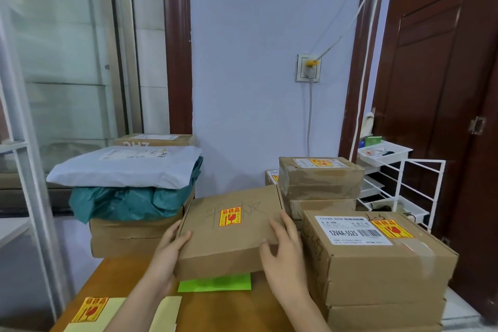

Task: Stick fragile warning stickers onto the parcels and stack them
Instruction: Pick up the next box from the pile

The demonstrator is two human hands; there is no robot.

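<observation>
Both hands hold the flat box (231, 226) above the table (129, 272), tilted so its far edge rides higher than the near one. The left hand (168, 256) curls round the near left corner, thumb on top and fingers hidden beneath; the right hand (283, 245) clasps the right edge, thumb over the near rim and fingers lying along the side. A fragile sticker (230, 216) already sits on the lid, so the step in hand looks like stacking. The likely target is one of the labelled stacks to the right: the near box (377, 248) with its barcode label, or the taller far stack (320, 178) behind it. To do it well, level the box first, carry it clear of the neighbouring edges, and lower it squarely so its corners sit within the box beneath, sticker up and readable. It is wide and thin, so an off-centre landing could leave an overhang that tips. The green paper (214, 283) lies on the table under the box, and the sticker sheet (90, 310) waits at the near left for the next parcel.
</observation>
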